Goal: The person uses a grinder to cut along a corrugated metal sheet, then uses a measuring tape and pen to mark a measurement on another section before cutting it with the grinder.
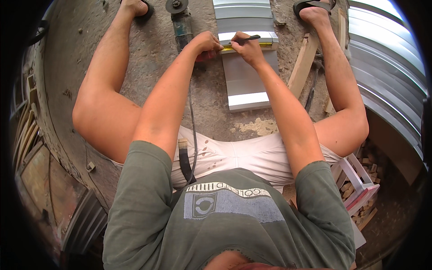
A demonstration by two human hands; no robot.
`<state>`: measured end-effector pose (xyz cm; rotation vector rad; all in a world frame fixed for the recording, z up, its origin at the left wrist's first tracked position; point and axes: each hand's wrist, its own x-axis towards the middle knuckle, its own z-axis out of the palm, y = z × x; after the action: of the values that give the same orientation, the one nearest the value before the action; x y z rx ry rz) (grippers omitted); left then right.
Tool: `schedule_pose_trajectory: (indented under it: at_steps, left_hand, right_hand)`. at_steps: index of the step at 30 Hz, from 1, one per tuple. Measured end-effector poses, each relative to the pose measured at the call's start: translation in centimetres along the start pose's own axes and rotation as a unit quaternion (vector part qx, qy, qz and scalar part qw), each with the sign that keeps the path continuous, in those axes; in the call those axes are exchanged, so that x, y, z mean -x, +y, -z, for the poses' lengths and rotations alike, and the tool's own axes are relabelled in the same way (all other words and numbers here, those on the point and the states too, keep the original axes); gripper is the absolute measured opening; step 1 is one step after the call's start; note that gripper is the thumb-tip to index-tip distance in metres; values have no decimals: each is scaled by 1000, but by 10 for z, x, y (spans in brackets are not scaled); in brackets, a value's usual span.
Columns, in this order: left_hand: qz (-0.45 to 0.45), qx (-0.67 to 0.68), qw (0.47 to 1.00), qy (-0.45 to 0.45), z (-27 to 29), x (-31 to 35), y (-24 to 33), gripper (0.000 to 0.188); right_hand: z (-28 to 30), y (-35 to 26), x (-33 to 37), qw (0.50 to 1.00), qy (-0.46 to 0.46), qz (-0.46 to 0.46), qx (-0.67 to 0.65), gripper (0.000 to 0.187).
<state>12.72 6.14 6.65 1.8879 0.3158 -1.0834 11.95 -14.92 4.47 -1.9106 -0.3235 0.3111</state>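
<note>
A ribbed silver sheet-metal strip [249,76] lies lengthwise on the ground between my legs. Across it stretches the yellow blade of a tape measure [266,45]. At the strip's left edge my left hand [207,42] pinches the blade, with a red part, perhaps the tape's case, partly hidden beneath it. My right hand [248,48] is closed around a dark marker [250,38], its tip down at the tape and the metal. An angle grinder [181,27] lies just beyond my left hand, disc end away from me.
The grinder's cord [192,112] crosses my lap. Right of the strip are a wooden bar [302,67] and a dark long-handled tool [312,87]. Large ribbed metal sheets [387,58] line the right side. A pinkish stool [360,193] stands by wood offcuts. Boards [33,180] lean at left.
</note>
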Motion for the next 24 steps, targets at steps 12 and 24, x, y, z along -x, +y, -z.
schedule_pose_trajectory:
  at_steps: [12, 24]
  left_hand:
    - [0, 7, 1000, 1, -1, 0, 0, 24]
    - [0, 4, 1000, -5, 0, 6, 4, 23]
  right_hand:
    - [1, 4, -3, 1000, -4, -6, 29, 15]
    - [2, 1, -4, 998, -20, -9, 52, 19]
